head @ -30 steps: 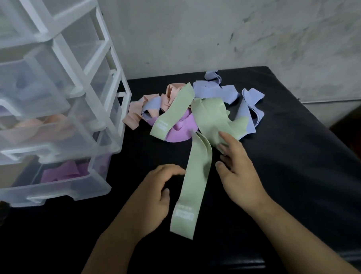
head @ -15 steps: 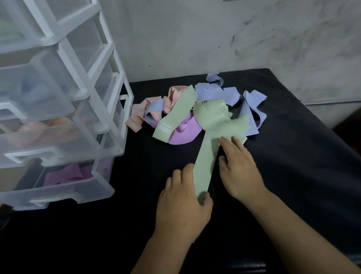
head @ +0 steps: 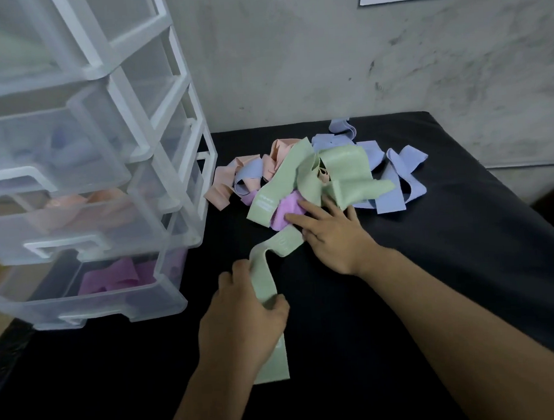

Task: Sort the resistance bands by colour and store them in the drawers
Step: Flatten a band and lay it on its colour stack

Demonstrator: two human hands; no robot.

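Note:
A heap of resistance bands lies at the back of the black table: green bands, a purple band, peach bands and blue bands. My left hand grips a folded green band near the table's front. My right hand lies flat with straight fingers on the far end of that green band and touches the purple band. A clear plastic drawer unit stands at the left, with purple bands in the bottom drawer and peach ones above.
A black cloth-covered table ends at a grey concrete wall behind the heap. The drawers jut out toward me at the left. A white sheet hangs on the wall at the top right.
My left hand has pulled back toward me, folding the green band over itself. My right hand has slid forward to the heap's near edge and now touches the purple band.

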